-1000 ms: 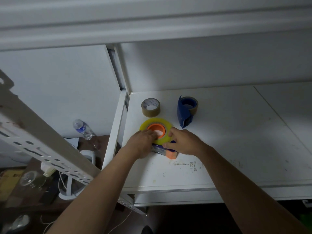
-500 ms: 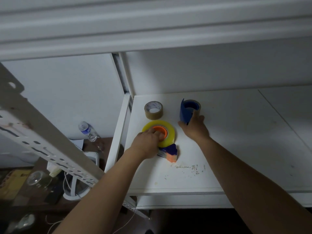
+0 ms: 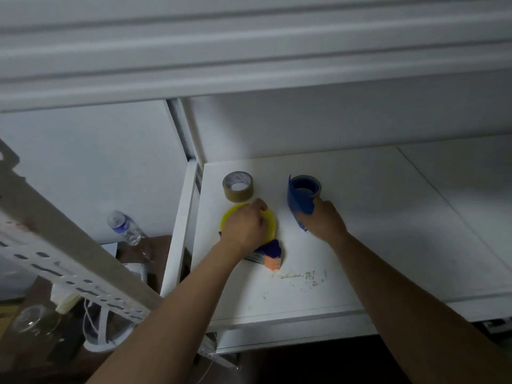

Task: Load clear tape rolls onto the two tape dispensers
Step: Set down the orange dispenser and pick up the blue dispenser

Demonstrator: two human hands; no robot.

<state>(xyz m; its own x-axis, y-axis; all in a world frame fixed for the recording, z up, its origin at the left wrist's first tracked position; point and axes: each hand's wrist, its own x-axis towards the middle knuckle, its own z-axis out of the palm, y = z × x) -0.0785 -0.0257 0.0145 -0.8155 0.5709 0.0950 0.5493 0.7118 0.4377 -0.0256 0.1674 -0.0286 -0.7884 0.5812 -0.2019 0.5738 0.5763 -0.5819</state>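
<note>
Since half a second back, the left hand (image 3: 243, 227) has slid up over the yellow tape roll (image 3: 270, 224) so the orange core that was showing is now covered, and the right hand (image 3: 322, 220) has settled lower against the blue dispenser (image 3: 300, 199) instead of reaching up beside it. The two dispensers and the brown roll haven't shifted.

Nearest me is the front edge of the white shelf (image 3: 360, 273), with a scuffed, speckled patch just behind it and a lot of bare surface off to the right. Next in, the orange-and-blue dispenser (image 3: 270, 256) lies flat with the yellow roll on it, its orange end pointing toward the front edge and slightly right, long axis running roughly front to back. The left hand lies palm-down over that roll, fingers bent over its top; can't tell if they really grip it or just press down. It sits close to the shelf's left edge, not much slack there.

A bit farther, the right hand has its fingers curled on the lower end of the blue dispenser, which stands on edge with a roll in it, opening facing up.

Farthest back, the brown tape roll (image 3: 237, 187) lies flat, just behind the yellow one, then the back wall.
</note>
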